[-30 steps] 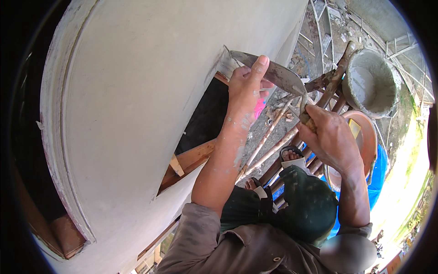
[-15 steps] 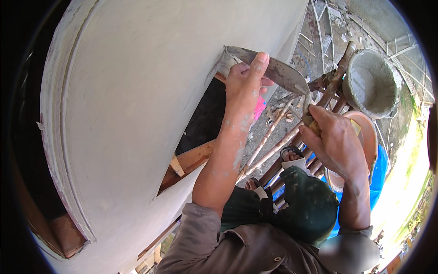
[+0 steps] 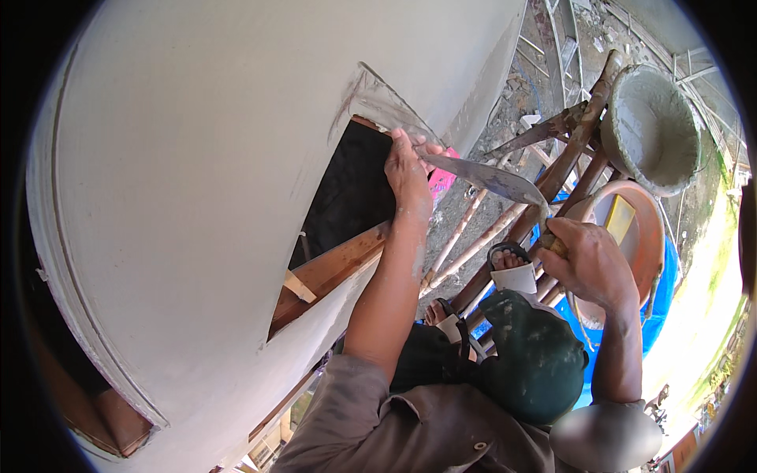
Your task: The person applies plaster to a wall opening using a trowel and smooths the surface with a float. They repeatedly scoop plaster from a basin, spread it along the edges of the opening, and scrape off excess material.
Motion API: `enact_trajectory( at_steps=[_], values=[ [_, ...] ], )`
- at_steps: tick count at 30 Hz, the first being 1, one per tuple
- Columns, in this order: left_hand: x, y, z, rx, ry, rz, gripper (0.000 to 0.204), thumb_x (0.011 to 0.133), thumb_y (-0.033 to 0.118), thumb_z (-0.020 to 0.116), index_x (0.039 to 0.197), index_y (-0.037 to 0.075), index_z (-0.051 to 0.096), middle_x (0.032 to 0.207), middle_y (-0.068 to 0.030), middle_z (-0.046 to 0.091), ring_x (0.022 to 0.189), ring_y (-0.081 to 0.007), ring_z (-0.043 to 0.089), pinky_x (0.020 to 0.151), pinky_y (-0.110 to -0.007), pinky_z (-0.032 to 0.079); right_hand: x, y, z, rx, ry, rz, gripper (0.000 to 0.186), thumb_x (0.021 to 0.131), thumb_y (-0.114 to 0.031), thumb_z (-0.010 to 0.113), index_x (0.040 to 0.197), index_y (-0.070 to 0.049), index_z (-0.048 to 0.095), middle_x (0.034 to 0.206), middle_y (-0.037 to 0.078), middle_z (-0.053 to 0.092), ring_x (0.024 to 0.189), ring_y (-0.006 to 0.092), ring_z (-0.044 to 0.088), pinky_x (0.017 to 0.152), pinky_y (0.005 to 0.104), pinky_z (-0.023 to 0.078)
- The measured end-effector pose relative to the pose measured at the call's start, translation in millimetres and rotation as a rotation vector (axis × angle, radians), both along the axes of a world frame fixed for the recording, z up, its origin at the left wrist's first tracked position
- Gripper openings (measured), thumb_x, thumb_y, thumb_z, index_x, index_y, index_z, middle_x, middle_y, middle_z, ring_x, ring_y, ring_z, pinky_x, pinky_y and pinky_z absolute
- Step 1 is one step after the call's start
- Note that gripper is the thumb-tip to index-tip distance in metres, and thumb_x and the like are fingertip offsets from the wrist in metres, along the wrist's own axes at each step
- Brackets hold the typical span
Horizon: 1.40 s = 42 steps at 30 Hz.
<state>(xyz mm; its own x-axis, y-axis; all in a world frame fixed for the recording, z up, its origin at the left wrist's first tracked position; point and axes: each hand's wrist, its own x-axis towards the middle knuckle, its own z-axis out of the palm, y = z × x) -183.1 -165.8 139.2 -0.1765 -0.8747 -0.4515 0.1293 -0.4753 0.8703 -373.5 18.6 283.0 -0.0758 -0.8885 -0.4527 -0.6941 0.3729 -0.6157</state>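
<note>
My right hand (image 3: 591,256) is closed round the handle of a metal trowel (image 3: 493,180), its long blade pointing left toward the wall. Beside the blade's tip, my left hand (image 3: 410,169) is closed at the upper edge of a dark rectangular opening (image 3: 351,189) in the pale plastered wall (image 3: 213,173). What its fingers grip is hidden. A smeared, greyish patch of plaster (image 3: 386,101) lies along the wall just above that edge. Something bright pink (image 3: 443,175) shows behind the left fingers. Grey spatter marks my left forearm.
A bucket crusted with grey mix (image 3: 684,162) stands at upper right, near an orange-brown basin (image 3: 651,229) holding a yellow block (image 3: 620,218). My sandaled feet stand on brown poles (image 3: 579,158). A wooden board (image 3: 335,268) crosses the opening. Rubble ground and a metal ladder (image 3: 550,47) lie beyond.
The trowel blade has drawn down and away from the opening's top corner, baring the smeared plaster. My left hand has moved down along the edge, its thumb no longer raised over the blade.
</note>
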Motion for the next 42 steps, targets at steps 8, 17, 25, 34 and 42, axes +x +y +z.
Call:
enact_trajectory(
  at_steps=[8,17,25,34,42],
  values=[
    [-7,36,-89,0.273,-0.219,-0.352,0.083,0.089,0.070,0.044,0.135,0.002,0.040,0.127,-0.0197,0.053,0.113,-0.0272,0.056,0.092,-0.044,0.043,30,-34,-123,0.116,0.185,-0.079,0.027,0.085,-0.024,0.055,0.093,0.002,0.058,0.090,0.024,0.067,0.086,0.0420,0.065,0.081,0.0504,0.050],
    [-34,25,-134,0.372,0.034,-0.351,0.075,0.088,0.071,0.046,0.129,0.009,0.048,0.127,-0.0117,0.054,0.110,-0.0260,0.056,0.090,-0.044,0.045,51,-47,-189,0.115,0.056,-0.229,0.026,0.085,-0.019,0.050,0.098,0.002,0.057,0.099,0.026,0.065,0.093,0.0437,0.063,0.084,0.0522,0.049],
    [-42,19,-158,0.435,0.028,-0.279,0.073,0.087,0.069,0.049,0.127,0.008,0.048,0.124,-0.0107,0.053,0.109,-0.0262,0.055,0.087,-0.046,0.046,50,-62,-213,0.167,0.042,-0.215,0.026,0.086,-0.018,0.047,0.099,0.002,0.057,0.101,0.026,0.065,0.095,0.0439,0.063,0.085,0.0525,0.049],
    [-38,6,-173,0.418,0.060,-0.301,0.072,0.086,0.068,0.053,0.126,0.008,0.048,0.122,-0.0108,0.054,0.109,-0.0260,0.055,0.087,-0.044,0.047,45,-74,-217,0.170,0.085,-0.185,0.025,0.084,-0.014,0.046,0.096,0.002,0.062,0.096,0.026,0.067,0.093,0.0414,0.065,0.086,0.0495,0.050],
    [-39,7,-169,0.391,0.069,-0.293,0.070,0.087,0.065,0.053,0.125,0.007,0.049,0.118,-0.0114,0.054,0.106,-0.0257,0.056,0.085,-0.043,0.049,42,-76,-211,0.206,0.074,-0.201,0.027,0.082,-0.014,0.047,0.094,0.003,0.064,0.098,0.027,0.067,0.093,0.0406,0.066,0.088,0.0482,0.050]
  ],
)
